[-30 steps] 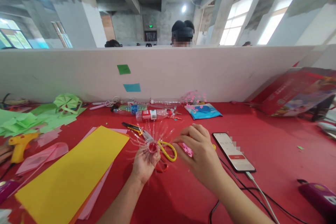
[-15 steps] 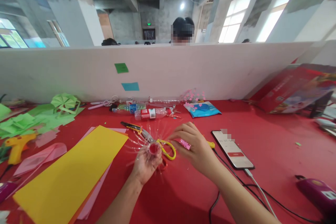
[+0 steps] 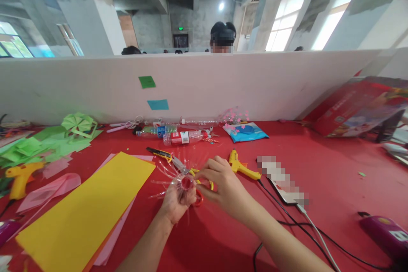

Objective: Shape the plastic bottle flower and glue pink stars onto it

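My left hand [image 3: 176, 200] is closed round a cut clear plastic bottle top [image 3: 182, 178] with a red cap, its thin strips fanning outward. My right hand [image 3: 219, 187] has its fingers pinched together right beside the red cap, touching the piece; what the fingertips hold is too small to make out. Yellow-handled scissors [image 3: 191, 171] lie on the red table [image 3: 318, 170] just behind both hands. A yellow glue gun [image 3: 239, 166] lies to the right of my right hand.
A large yellow sheet [image 3: 89, 208] over pink paper lies at left, with green paper pieces [image 3: 47, 142] and another yellow glue gun [image 3: 19, 177]. Bottles [image 3: 181, 137] lie by the white partition [image 3: 204, 85]. A phone [image 3: 283, 180] with cable and a purple device [image 3: 385, 233] lie at right. A person sits behind the partition.
My right hand has moved left from the phone side to the red cap and no longer shows the pink piece. The yellow glue gun behind it has come into view.
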Tool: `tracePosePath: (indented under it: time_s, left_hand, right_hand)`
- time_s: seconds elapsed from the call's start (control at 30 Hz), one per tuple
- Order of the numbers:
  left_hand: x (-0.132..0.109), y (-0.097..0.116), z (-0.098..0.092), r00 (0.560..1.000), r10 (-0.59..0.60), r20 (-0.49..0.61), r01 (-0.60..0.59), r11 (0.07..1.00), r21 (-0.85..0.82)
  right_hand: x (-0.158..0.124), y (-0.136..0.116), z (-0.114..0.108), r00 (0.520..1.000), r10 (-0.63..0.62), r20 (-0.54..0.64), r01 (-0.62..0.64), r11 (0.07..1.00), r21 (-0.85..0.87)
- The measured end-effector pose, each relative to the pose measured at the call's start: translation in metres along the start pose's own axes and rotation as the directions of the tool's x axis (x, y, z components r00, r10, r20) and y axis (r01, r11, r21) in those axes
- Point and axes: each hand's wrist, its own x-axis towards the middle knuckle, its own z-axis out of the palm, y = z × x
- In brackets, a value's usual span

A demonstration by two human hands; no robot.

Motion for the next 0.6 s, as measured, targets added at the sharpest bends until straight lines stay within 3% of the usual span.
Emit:
tracePosePath:
  time_s: [0.2, 0.5, 0.6]
  left_hand:
    - [-0.0025, 0.0003, 0.0023, 1.0, 0.009, 0.012, -0.009, 1.0, -0.01]
    - [-0.005, 0.0065, 0.0015, 0.979, -0.019, 0.202, 0.016, 1.0, 0.018]
    - [-0.0044, 0.0061, 0.0007, 0.984, -0.028, 0.177, 0.022, 0.999, 0.033]
  right_hand:
    - [-0.0021, -0.003, 0.0043, 0.999, -0.029, 0.039, 0.031, 0.998, -0.053]
    - [-0.0021, -0.0033, 0.0063, 0.98, -0.064, 0.187, 0.088, 0.989, -0.119]
    - [-0.0023, -0.0039, 0.0047, 0.982, -0.054, 0.181, 0.071, 0.993, -0.09]
